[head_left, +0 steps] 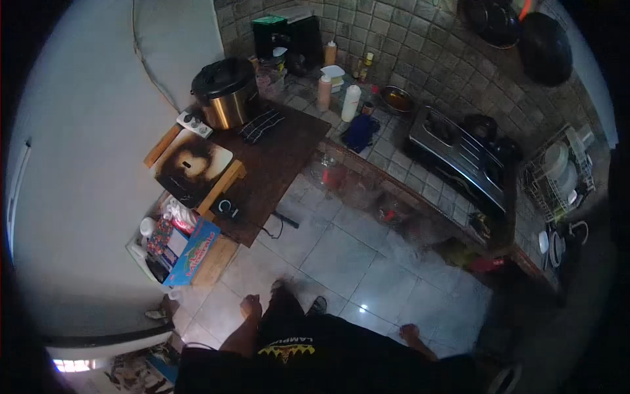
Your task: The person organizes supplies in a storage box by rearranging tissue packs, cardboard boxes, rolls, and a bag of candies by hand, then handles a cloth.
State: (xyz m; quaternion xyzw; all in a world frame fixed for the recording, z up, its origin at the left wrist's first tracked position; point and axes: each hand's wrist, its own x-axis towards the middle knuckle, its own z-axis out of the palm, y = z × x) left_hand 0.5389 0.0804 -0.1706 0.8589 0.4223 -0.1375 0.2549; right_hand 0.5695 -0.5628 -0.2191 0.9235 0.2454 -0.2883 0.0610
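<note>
My left hand (250, 306) hangs low over the tiled floor, near the front of the dark wooden table (298, 134). Its fingers look curled in, with nothing visible in them. On the other side of my body, my right hand (409, 331) is also above the floor, its fingers curled and apparently holding nothing. Neither hand touches anything. Closest to the left hand are a blue printed cardboard box (200, 253) of packets and a small dark round device (227, 209) with a cable on the table.
A rice cooker (226, 95), a power strip (194, 123) and a scorched board (191, 167) are on the table. Along the tiled counter stand squeeze bottles (351, 103), a blue cloth (361, 132), a metal bowl (397, 100), a gas stove (462, 154) and a dish rack (558, 171). Pans (545, 49) hang above.
</note>
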